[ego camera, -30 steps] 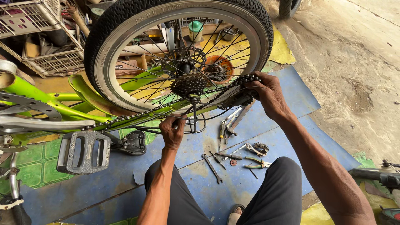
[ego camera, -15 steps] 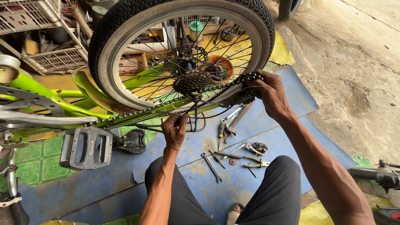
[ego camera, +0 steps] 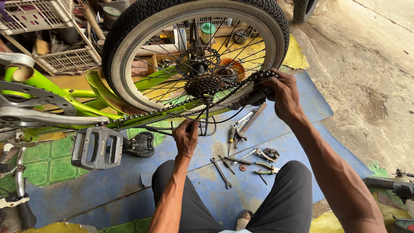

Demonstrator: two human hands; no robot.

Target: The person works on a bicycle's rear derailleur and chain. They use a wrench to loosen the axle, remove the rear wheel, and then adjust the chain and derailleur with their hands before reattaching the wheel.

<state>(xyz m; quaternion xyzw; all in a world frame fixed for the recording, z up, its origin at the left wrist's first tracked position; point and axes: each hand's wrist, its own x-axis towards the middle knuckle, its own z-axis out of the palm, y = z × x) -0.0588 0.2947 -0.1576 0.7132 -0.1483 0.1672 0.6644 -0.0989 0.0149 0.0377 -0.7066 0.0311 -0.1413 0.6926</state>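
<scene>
The bicycle lies upside down on the blue mat (ego camera: 302,142), its rear wheel (ego camera: 196,47) standing upright at the far side, and the work sits low on that wheel, at the rear derailleur (ego camera: 252,97) just right of the sprocket cluster (ego camera: 203,84). The right hand (ego camera: 282,92) is the nearer one: it wraps over the derailleur from the right, its fingers curled shut around the body where the chain (ego camera: 142,115) loops up and over. The chain's long axis runs left to right, from the chainring at the left edge along the green frame (ego camera: 47,86) to that hand. The left hand (ego camera: 186,137) is lower and nearer, just below the frame, fingers pressed around a thin dark cable or wire loop; exactly what it pinches is hard to make out. The derailleur's lower cage and pulleys are hidden behind the right hand. Pliers, spanners and a screwdriver lie scattered on the mat between the knees, apart from both hands. A pedal (ego camera: 95,147) rests to the left.
</scene>
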